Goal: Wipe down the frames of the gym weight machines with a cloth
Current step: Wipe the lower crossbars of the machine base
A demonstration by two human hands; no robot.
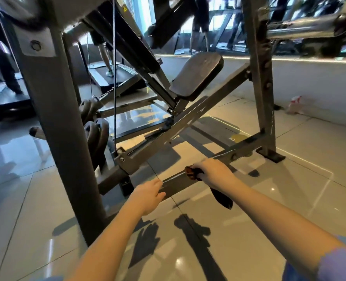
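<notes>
Steel crossbar (175,182): we see a low grey bar of the weight machine's frame, running just above the tiled floor (239,230) from near left to far right.
Left hand (147,196): gripping the bar's near end, with the fingers curled over its top and the thumb lower on its face.
Right hand (213,173): closed round a cloth and pressing it onto the bar further along, a little apart from the other hand.
Cloth (222,198): dark with an orange patch. One bunch pokes out by the knuckles, and a loose tail hangs below the bar toward the floor.
Upright post (62,138): thick and grey, standing on the floor at the left, beside the bar's near end.
Weight plates (96,136): dark discs stacked on edge just behind that post.
Seat pad (196,76): black and tilted, above a sloping beam in the middle.
Spray bottle (294,104): pale with a red top (we see it only as a blur), at the floor's far right edge against the low wall.
</notes>
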